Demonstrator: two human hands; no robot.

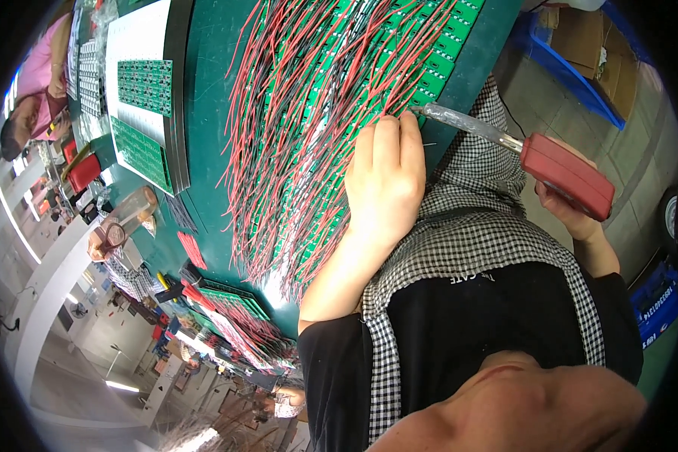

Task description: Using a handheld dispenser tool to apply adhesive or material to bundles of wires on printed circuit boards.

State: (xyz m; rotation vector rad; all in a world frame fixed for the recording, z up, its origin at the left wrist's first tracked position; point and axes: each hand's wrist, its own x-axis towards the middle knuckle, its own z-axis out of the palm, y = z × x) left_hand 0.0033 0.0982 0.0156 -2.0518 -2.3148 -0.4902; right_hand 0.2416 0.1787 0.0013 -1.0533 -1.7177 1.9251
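My left hand [388, 169] lies at the near edge of a sheet of green circuit boards [437, 71], back up, its fingers pressed together and bent down among the wires. The thumb and whatever the fingertips hold are hidden; a thin pale tip sticks out beside the hand. A dense bundle of red and black wires [309, 113] covers most of the boards. Wrapped round a red gun-shaped tool [569, 173] is my right hand [569, 215], partly hidden by it. The tool's long barrel, coated in something whitish, points left, and its end is close to my left fingertips.
More green boards [145, 87] rest on a white-topped stack at the left of the green table [211, 98]. Wired boards [237, 305] lie further down the table, near a clear jar [135, 207]. Blue crate [572, 71] with cardboard stands at right. Other people sit at left.
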